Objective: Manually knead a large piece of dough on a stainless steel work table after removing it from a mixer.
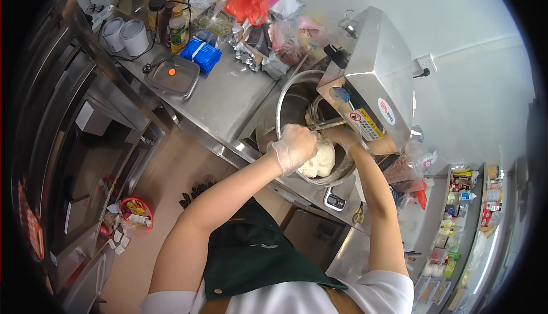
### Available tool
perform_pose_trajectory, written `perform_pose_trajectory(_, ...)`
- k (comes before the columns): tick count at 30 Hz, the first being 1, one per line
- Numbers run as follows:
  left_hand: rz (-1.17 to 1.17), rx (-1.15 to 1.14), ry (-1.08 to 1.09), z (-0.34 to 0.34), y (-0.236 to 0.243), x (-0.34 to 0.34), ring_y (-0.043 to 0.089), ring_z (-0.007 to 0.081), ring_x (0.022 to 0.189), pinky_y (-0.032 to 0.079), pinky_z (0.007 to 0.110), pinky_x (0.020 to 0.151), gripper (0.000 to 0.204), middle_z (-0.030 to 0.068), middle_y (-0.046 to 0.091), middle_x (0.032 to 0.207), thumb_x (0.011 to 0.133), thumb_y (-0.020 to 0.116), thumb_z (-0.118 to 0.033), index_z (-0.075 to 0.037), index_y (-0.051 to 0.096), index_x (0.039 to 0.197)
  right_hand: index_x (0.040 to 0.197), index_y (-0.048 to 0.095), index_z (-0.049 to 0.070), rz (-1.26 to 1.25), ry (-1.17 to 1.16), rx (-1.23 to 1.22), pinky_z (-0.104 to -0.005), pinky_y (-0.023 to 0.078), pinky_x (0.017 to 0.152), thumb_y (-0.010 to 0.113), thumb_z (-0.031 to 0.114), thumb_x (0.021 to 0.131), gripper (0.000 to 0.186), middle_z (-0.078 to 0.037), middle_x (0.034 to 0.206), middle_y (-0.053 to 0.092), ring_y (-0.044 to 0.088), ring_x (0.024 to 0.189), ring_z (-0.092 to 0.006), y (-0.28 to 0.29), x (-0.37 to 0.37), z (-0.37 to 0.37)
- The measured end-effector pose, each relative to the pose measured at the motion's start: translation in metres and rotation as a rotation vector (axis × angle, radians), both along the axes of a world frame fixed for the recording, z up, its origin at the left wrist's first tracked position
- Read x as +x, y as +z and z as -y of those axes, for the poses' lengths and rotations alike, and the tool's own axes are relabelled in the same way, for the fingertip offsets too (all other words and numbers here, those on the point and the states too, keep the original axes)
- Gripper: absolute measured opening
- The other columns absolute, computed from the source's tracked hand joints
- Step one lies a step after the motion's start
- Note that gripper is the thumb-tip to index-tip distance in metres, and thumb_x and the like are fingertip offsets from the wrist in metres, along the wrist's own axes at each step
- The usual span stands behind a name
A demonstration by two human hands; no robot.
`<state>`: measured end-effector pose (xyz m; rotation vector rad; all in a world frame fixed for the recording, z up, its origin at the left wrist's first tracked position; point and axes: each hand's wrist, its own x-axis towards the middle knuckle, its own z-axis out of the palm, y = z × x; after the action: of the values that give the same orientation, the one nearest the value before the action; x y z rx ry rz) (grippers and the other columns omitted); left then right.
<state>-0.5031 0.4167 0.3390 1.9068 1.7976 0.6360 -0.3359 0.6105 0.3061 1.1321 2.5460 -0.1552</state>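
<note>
A pale lump of dough (321, 162) rests in the round metal bowl (279, 108) of a dough mixer (379, 57). My left hand (295, 145), in a clear glove, is closed at the dough's upper left side, with dough showing right beneath the fingers. Inside the bowl, my right hand (341, 136) reaches to the dough's far right side, its fingers largely hidden. A metal bar (330, 124) of the mixer runs just above both hands.
Bags and packets crowd the steel counter (228, 91) behind, along with a lidded container (174, 77) and a blue packet (201, 53). Near the bowl's front lie a small scale (334, 200) and yellow-handled scissors (359, 213). A red basket (137, 214) stands on the floor at left.
</note>
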Motion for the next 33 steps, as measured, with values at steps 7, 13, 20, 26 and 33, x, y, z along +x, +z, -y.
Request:
perform_pose_trajectory(7, 0.024, -0.147, 0.062, -0.077, -0.008, -0.043, 0.070, 0.0389, 0.099, 0.057, 0.043, 0.086, 0.028, 0.0237, 0.072, 0.103, 0.091, 0.055, -0.020, -0.003, 0.077, 0.095, 0.103, 0.074, 0.002, 0.553, 0.305, -0.192, -0.0454, 0.052, 0.091, 0.048, 0.012, 0.092, 0.030, -0.018, 0.115, 0.071, 0.066, 0.108, -0.0361, 0.019, 0.026, 0.024)
perform_pose_trajectory(13, 0.868, -0.293, 0.493, -0.142, -0.013, -0.048, 0.070, 0.0380, 0.098, 0.055, 0.043, 0.086, 0.033, 0.0218, 0.073, 0.101, 0.095, 0.059, -0.033, -0.005, 0.075, 0.104, 0.105, 0.074, 0.001, -0.289, -0.192, 0.048, -0.0442, 0.050, 0.093, 0.051, 0.019, 0.093, 0.031, -0.019, 0.112, 0.071, 0.066, 0.107, -0.0355, -0.005, 0.000, 0.003)
perform_pose_trajectory(20, 0.745, -0.372, 0.524, -0.149, -0.033, -0.029, 0.069, 0.0360, 0.096, 0.054, 0.042, 0.085, 0.034, 0.0208, 0.072, 0.100, 0.095, 0.058, -0.033, -0.005, 0.073, 0.106, 0.106, 0.073, 0.001, -0.492, -0.301, 0.066, -0.0440, 0.050, 0.093, 0.054, 0.022, 0.092, 0.031, -0.020, 0.110, 0.071, 0.065, 0.107, -0.0351, -0.024, -0.051, -0.019)
perform_pose_trajectory(26, 0.716, -0.394, 0.528, -0.151, -0.040, -0.027, 0.069, 0.0343, 0.095, 0.054, 0.041, 0.085, 0.035, 0.0199, 0.072, 0.099, 0.096, 0.056, -0.033, -0.004, 0.071, 0.109, 0.108, 0.072, 0.001, -0.511, -0.312, 0.062, -0.0438, 0.050, 0.093, 0.057, 0.025, 0.091, 0.033, -0.020, 0.109, 0.071, 0.065, 0.107, -0.0348, -0.035, -0.055, -0.023)
perform_pose_trajectory(33, 0.682, -0.416, 0.512, -0.152, -0.043, -0.025, 0.068, 0.0323, 0.093, 0.053, 0.040, 0.084, 0.036, 0.0189, 0.072, 0.098, 0.096, 0.055, -0.034, -0.004, 0.069, 0.111, 0.109, 0.071, 0.001, -0.518, -0.301, 0.039, -0.0435, 0.049, 0.093, 0.060, 0.029, 0.089, 0.036, -0.021, 0.108, 0.071, 0.065, 0.107, -0.0344, -0.026, -0.053, -0.027)
